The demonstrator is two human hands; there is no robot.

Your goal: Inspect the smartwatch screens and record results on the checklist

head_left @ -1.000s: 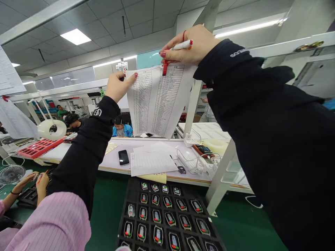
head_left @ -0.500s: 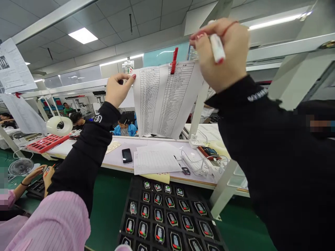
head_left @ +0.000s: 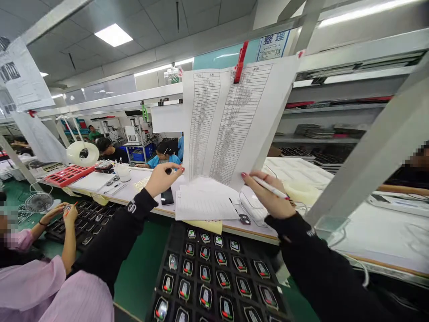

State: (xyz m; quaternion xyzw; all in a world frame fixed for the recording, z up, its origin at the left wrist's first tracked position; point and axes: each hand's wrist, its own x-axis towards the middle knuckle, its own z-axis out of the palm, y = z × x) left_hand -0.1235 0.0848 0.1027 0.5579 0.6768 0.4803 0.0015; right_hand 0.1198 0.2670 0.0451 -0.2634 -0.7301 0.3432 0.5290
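Observation:
A printed sheet point(head_left: 246, 147) with two columns of table rows hangs upright from the rail, held by a red clip point(head_left: 239, 62). My left hand point(head_left: 163, 179) pinches at its lower left edge, thumb and forefinger together. Around a slim white marker point(head_left: 271, 187) with a red end, the fingers of my right hand point(head_left: 271, 201) are closed. Its fingertips also touch the sheet's lower right edge. Below, a black tray point(head_left: 176, 239) carries several smartwatches with lit screens in its compartments.
Lined forms point(head_left: 206, 205) lie on the bench beside a black phone point(head_left: 166, 197). White cables and a power strip point(head_left: 251, 208) are to their right. A slanted white post point(head_left: 362, 134) stands at right. Co-worker's hands point(head_left: 69, 214) work at left over another black tray point(head_left: 94, 221).
Both my hands have come down from the sheet's top corners to its lower edges. The marker stays in my right hand. My view has shifted slightly.

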